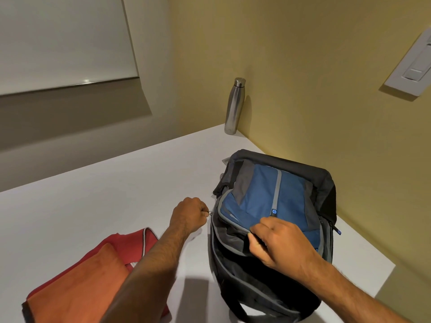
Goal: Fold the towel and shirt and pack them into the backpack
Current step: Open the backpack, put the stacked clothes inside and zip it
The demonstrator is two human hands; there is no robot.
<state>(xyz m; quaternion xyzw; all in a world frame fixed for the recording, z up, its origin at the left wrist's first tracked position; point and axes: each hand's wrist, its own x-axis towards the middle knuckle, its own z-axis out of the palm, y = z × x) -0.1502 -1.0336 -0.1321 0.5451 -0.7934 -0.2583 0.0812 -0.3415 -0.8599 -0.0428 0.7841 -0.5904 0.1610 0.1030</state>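
Note:
A blue, grey and black backpack [275, 199] lies on the white table [112, 197], right of centre, against the yellow wall. My left hand [189, 214] is closed on a small metal zipper pull [210, 213] at the backpack's left edge. My right hand [277, 243] grips the grey-trimmed front flap of the backpack. At the lower left lies a folded orange towel [77, 287] on top of a folded red shirt [129, 241] with a grey trim; my left forearm covers part of both.
A steel water bottle [234, 106] stands upright at the table's far corner by the wall. A white switch plate [412, 66] is on the wall at upper right. The table's right edge runs just past the backpack.

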